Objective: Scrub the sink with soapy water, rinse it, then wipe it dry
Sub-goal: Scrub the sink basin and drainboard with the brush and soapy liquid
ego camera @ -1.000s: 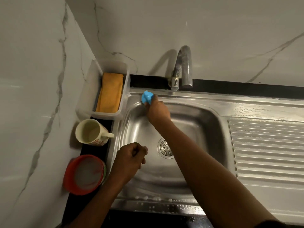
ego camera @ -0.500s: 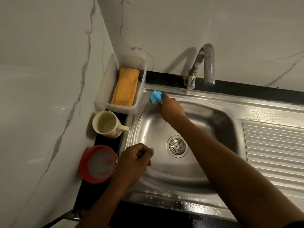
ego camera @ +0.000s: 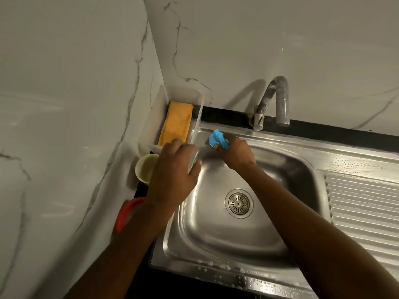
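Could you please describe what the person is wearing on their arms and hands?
The left hand and right hand are bare: no gloves, rings, watch or bracelet show. Both forearms are uncovered to the frame edge, no sleeve in view. The left hand is motion-blurred.

dim warm light, glare on the wet stainless steel sink (ego camera: 356,167), motion-blurred left hand (ego camera: 172,175), wide-angle bending at edges

Blue sponge (ego camera: 218,138) (orange cloth (ego camera: 176,124) beside)
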`<action>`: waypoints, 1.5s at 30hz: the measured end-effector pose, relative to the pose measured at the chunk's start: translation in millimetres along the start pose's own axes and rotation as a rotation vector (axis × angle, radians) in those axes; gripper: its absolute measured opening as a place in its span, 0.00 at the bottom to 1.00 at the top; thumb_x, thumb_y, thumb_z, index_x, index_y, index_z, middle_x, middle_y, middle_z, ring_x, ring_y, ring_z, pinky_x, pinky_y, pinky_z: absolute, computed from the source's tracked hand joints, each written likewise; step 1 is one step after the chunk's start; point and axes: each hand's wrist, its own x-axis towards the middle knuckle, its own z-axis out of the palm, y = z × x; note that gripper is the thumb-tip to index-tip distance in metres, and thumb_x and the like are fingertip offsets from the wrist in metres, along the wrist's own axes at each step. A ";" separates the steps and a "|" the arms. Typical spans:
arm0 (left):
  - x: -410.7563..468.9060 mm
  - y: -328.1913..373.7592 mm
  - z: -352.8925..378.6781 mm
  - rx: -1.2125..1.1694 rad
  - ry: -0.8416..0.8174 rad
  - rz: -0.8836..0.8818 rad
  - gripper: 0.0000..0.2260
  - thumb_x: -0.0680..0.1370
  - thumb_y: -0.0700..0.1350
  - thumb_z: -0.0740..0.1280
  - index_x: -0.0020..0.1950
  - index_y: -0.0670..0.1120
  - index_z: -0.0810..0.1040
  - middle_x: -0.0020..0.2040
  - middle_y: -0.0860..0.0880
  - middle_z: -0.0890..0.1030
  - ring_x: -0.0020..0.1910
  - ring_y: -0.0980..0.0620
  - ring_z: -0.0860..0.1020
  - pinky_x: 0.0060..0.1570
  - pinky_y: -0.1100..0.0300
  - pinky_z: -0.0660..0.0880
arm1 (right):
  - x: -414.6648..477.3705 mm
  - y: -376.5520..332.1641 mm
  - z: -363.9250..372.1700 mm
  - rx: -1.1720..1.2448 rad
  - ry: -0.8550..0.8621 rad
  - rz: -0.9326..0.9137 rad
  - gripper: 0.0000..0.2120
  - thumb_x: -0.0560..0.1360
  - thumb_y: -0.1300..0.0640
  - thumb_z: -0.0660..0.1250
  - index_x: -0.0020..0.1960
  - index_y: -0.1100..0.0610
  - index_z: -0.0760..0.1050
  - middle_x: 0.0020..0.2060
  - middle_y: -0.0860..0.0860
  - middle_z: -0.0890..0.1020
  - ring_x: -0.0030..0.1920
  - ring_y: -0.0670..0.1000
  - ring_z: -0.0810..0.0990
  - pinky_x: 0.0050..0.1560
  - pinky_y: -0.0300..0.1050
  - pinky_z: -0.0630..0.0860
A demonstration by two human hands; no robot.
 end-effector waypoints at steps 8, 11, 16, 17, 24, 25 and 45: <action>40.9 -34.7 11.0 0.330 -0.267 0.006 0.11 0.70 0.44 0.81 0.38 0.45 0.79 0.33 0.47 0.80 0.31 0.45 0.80 0.31 0.56 0.72 | 6.3 -1.1 4.0 -0.083 0.085 -0.084 0.28 0.82 0.40 0.65 0.80 0.43 0.63 0.63 0.55 0.82 0.57 0.56 0.83 0.51 0.50 0.81; 43.5 -31.7 7.1 0.292 -0.351 -0.029 0.17 0.61 0.37 0.84 0.28 0.46 0.76 0.23 0.49 0.71 0.19 0.47 0.71 0.22 0.61 0.67 | 12.7 -5.4 7.8 -0.053 0.103 -0.111 0.28 0.82 0.40 0.65 0.79 0.43 0.64 0.64 0.53 0.82 0.58 0.55 0.83 0.53 0.51 0.82; 50.0 -20.8 -15.3 0.332 -0.225 0.114 0.18 0.55 0.36 0.85 0.26 0.45 0.76 0.21 0.50 0.72 0.19 0.54 0.63 0.29 0.65 0.61 | 25.6 -32.4 26.2 0.084 0.043 -0.105 0.28 0.82 0.41 0.66 0.79 0.43 0.65 0.65 0.51 0.82 0.57 0.50 0.82 0.53 0.46 0.79; 50.8 -19.6 -19.9 0.356 -0.194 0.129 0.18 0.55 0.37 0.85 0.26 0.45 0.76 0.22 0.50 0.72 0.20 0.55 0.62 0.29 0.65 0.61 | 26.2 -40.1 31.1 0.142 0.031 -0.083 0.28 0.81 0.41 0.67 0.79 0.44 0.65 0.64 0.51 0.82 0.55 0.48 0.81 0.52 0.44 0.77; 57.2 -1.4 -43.8 0.525 -0.314 0.086 0.08 0.83 0.51 0.66 0.46 0.50 0.75 0.34 0.55 0.67 0.32 0.57 0.66 0.31 0.61 0.56 | -22.5 -28.3 57.3 0.295 -0.114 -0.096 0.28 0.80 0.42 0.69 0.78 0.44 0.67 0.62 0.49 0.82 0.56 0.46 0.82 0.57 0.49 0.82; 57.8 1.6 -45.8 0.534 -0.307 0.076 0.08 0.84 0.52 0.65 0.47 0.51 0.75 0.34 0.55 0.66 0.32 0.56 0.66 0.31 0.62 0.56 | -30.6 -23.3 60.2 0.273 -0.107 -0.106 0.28 0.80 0.40 0.69 0.78 0.42 0.67 0.62 0.48 0.82 0.56 0.46 0.82 0.57 0.49 0.83; 55.5 12.0 -57.5 0.500 -0.256 0.043 0.09 0.83 0.51 0.68 0.45 0.50 0.73 0.35 0.54 0.66 0.38 0.54 0.71 0.37 0.61 0.62 | -70.1 -28.2 63.8 0.180 -0.074 -0.053 0.30 0.77 0.34 0.69 0.77 0.37 0.67 0.61 0.46 0.84 0.54 0.48 0.83 0.51 0.48 0.83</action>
